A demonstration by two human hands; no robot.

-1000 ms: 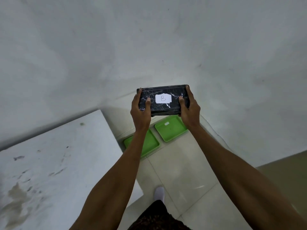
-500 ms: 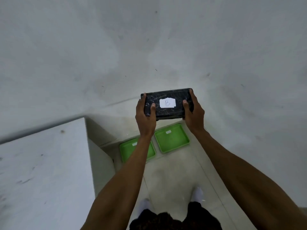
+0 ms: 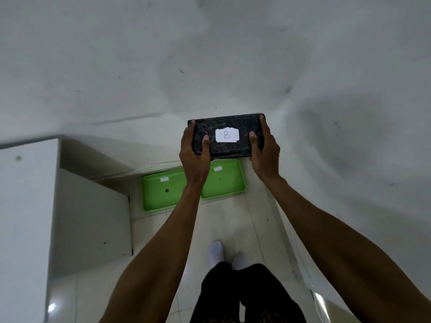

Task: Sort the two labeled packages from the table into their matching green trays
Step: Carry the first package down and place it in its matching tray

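Note:
A black wrapped package (image 3: 227,145) with a white label marked "B" is held in the air by both hands. My left hand (image 3: 194,157) grips its left end and my right hand (image 3: 264,152) grips its right end. Below it, on the floor by the wall, lie two green trays side by side. The left tray (image 3: 161,192) has a small white label and a dark spot inside. The right tray (image 3: 224,183) also has a white label, and its near-left part is hidden by my left wrist. The package hangs above the far edge of the right tray.
A white table (image 3: 25,217) fills the left side, its side panel facing the trays. A white wall (image 3: 210,54) rises behind the trays and curves round on the right. My feet in white socks (image 3: 217,252) stand on the tiled floor.
The view has swung right and closer to the trays; the table has slid toward the left edge. Both hands still hold the package, which now sits over the right tray's far edge.

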